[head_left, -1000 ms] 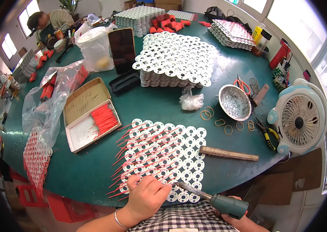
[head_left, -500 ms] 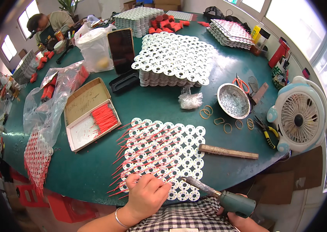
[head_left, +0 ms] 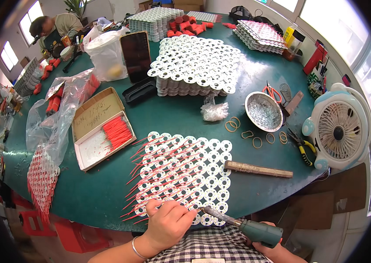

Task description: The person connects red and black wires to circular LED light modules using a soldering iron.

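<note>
A panel of joined round white circuit boards (head_left: pixel 212 169) lies on the table before me. Thin red wires (head_left: pixel 154 177) run across its left and middle rows, their ends sticking out past the left edge. My left hand (head_left: pixel 168 222) rests over the panel's near edge, thumb and finger pinched on what looks like a red wire, mostly hidden by the fingers. My right hand (head_left: pixel 268 250) is wrapped round the green handle of a soldering iron (head_left: pixel 261 232). The iron's dark tip meets the panel just beside the left fingertips.
A wooden strip (head_left: pixel 259 169) touches the panel's right edge. Left of it is an open cardboard box (head_left: pixel 86 151) of red wires. Beyond stand a tall stack of board panels (head_left: pixel 194 65) and a metal bowl (head_left: pixel 264 111). Pliers (head_left: pixel 304 149) and a fan (head_left: pixel 339 131) are at right.
The soldering iron has shifted left and slightly down, its tip now close to my left fingertips. My left hand has moved slightly right and down, still pinched.
</note>
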### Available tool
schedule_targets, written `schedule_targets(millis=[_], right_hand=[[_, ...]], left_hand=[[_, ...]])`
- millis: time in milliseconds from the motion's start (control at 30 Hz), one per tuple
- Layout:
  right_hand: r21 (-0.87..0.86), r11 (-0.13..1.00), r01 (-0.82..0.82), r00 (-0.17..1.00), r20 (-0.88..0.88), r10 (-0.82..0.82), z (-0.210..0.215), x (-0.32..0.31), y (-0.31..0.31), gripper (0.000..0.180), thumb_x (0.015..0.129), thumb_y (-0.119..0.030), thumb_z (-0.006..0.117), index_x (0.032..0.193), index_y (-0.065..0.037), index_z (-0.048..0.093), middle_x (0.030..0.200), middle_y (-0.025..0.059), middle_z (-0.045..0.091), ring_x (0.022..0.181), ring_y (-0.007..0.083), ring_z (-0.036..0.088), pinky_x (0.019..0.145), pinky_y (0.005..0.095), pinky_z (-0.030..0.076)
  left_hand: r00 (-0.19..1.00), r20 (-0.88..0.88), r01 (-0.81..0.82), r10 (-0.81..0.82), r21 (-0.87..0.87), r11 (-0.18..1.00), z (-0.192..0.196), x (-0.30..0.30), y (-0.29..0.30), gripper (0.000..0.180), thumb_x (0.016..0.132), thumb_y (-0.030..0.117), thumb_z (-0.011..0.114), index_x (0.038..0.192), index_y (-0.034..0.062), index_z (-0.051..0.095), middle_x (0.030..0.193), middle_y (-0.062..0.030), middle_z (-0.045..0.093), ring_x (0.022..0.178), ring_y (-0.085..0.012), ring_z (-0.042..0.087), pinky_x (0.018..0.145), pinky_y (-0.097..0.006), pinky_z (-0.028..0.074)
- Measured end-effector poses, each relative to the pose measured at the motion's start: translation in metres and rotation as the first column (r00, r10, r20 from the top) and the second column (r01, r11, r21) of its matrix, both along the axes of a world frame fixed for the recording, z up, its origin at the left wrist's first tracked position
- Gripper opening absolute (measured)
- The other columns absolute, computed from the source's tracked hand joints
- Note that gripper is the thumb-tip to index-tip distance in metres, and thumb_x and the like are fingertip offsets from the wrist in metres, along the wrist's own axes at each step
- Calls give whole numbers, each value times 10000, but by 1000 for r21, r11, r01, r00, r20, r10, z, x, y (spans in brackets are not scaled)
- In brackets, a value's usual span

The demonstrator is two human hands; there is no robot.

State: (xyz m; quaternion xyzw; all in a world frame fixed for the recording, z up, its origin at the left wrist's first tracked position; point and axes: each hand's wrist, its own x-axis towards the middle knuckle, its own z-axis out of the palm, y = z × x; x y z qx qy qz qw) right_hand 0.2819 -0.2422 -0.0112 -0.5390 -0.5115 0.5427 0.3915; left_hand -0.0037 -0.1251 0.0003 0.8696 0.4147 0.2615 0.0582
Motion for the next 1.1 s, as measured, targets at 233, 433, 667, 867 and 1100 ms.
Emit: schedule_targets(millis=[233, 433, 667, 867, 1100], right_hand=[[191, 957, -218, 926, 349, 142, 9, 0, 13, 232, 776, -136, 603, 946, 15, 560, 719, 66, 619, 618, 149, 610, 598, 280, 493], [-4, 920, 392, 907, -163, -387, 29, -29, 1, 356, 802, -281, 654, 968, 16, 549, 773, 100, 638, 671, 167, 630, 622, 285, 505], [31, 955, 295, 944, -161, -287, 11, -12, -8, 405, 789, -304, 676, 991, 23, 548, 742, 99, 633, 657, 159, 611, 613, 283, 494], [83, 994, -71, 994, 87, 64, 14, -13, 11, 295, 792, -203, 631, 967, 25, 563, 739, 79, 624, 642, 146, 607, 619, 272, 492], [190, 968, -166, 931, 354, 90, 1, -5, -2, 246, 759, -186, 645, 893, 14, 596, 778, 66, 636, 629, 162, 609, 640, 294, 491]], left_hand=[[1000, -4, -23, 23, -22, 999, 0, 2, 0, 111, 691, 167, 666, 800, 180, 648, 713, 72, 511, 772, -114, 508, 794, -375, 259], [1000, 0, -27, 27, -8, 1000, 0, 4, 1, 112, 686, 168, 675, 796, 175, 652, 735, 70, 510, 790, -115, 503, 790, -372, 253], [999, 18, -29, 29, 17, 999, 4, -8, -13, 134, 679, 175, 689, 810, 175, 663, 755, 77, 517, 809, -117, 499, 783, -376, 243], [999, 1, -52, 52, -10, 999, -2, -10, -16, 112, 693, 176, 681, 802, 179, 655, 750, 80, 519, 809, -112, 501, 812, -382, 232], [999, -9, -42, 42, 11, 999, 1, -10, -18, 88, 707, 179, 662, 793, 188, 647, 736, 86, 516, 810, -105, 501, 836, -383, 221]])
